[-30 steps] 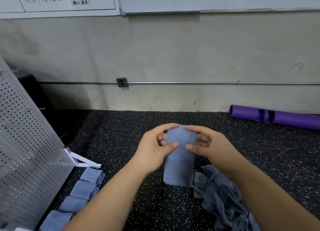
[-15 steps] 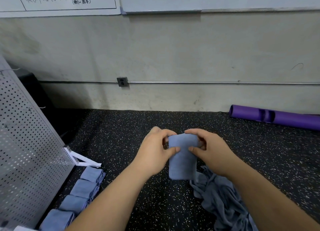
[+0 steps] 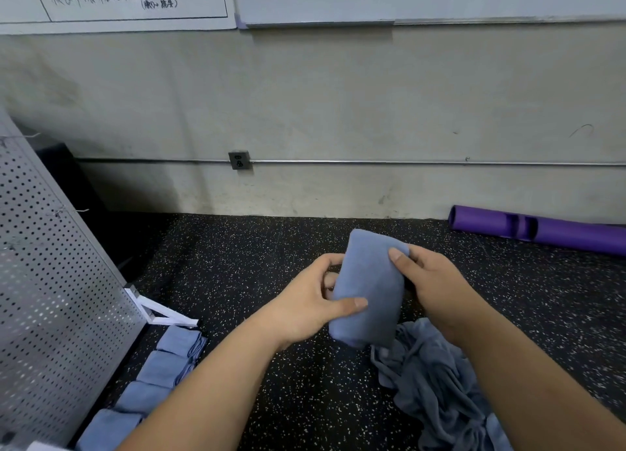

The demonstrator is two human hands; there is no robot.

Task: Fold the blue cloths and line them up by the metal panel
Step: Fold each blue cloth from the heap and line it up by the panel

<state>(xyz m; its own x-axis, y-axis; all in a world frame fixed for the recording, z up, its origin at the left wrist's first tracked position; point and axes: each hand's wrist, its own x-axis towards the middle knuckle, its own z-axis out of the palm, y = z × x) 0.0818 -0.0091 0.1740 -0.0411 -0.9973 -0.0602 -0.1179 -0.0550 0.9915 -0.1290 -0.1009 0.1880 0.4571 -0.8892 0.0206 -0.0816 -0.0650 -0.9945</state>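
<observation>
While left hand [image 3: 305, 303], right hand [image 3: 437, 281] grip, folded cloth [image 3: 369, 288] between fingers [image 3: 328, 281].

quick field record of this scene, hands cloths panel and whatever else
held item: folded blue cloth, lifted
hands: left hand and right hand both grip its sides
row: four folded blue cloths lined along the perforated grey metal panel
to fold: crumpled heap of blue cloths on the black speckled floor
background: rolled purple mat by the wall
</observation>
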